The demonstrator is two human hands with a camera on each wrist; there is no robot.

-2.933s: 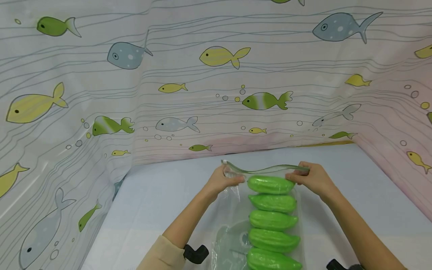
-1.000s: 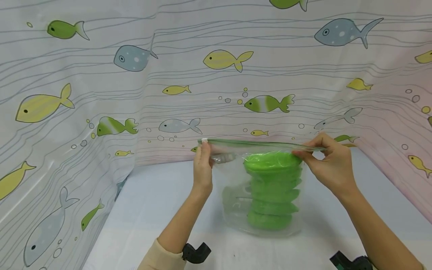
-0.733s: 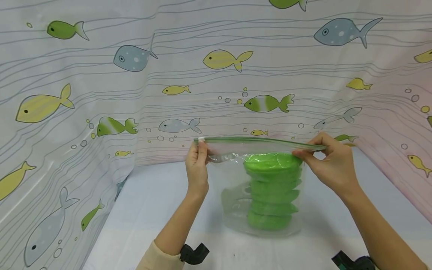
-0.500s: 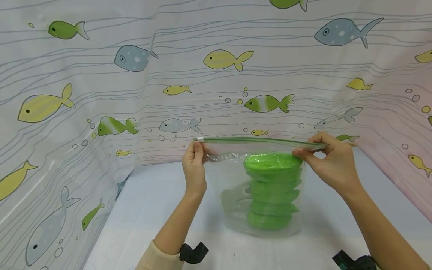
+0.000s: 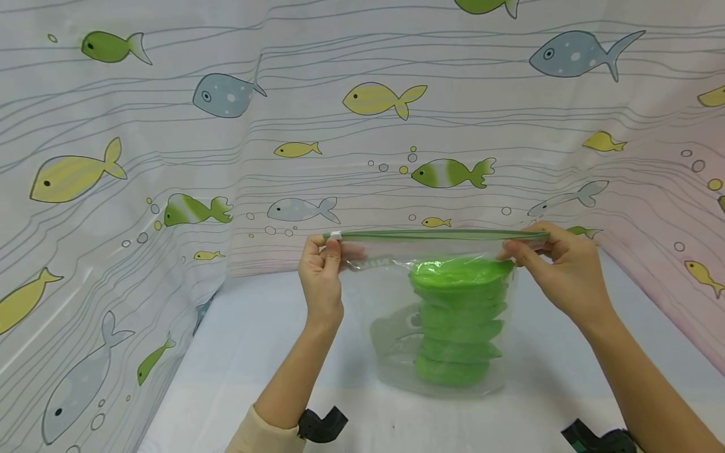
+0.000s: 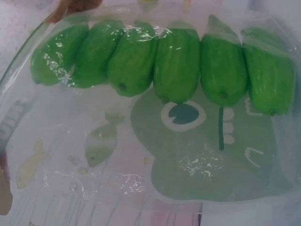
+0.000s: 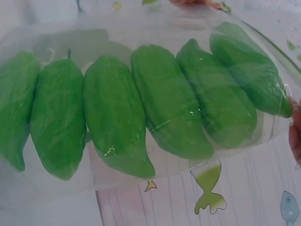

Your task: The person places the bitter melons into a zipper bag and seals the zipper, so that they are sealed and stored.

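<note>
A clear slider zip bag stands upright, its bottom apparently on the table. Several plump green vegetables with pointed tips are stacked in its right half; the left wrist view shows these green vegetables beside a printed cartoon face. My left hand pinches the bag's top left corner, thumb just under the white slider. At the top right corner, my right hand pinches the bag below the green zip strip. The strip stretches straight between both hands.
White cloth covers the table. Behind and at both sides hangs a fish-patterned curtain. Black wrist mounts show at the left forearm and the right.
The bag, earlier lying back with a slack, wavy mouth, now stands up with its zip strip straight. My left hand has shifted left and my right hand slightly right, tightening the strip.
</note>
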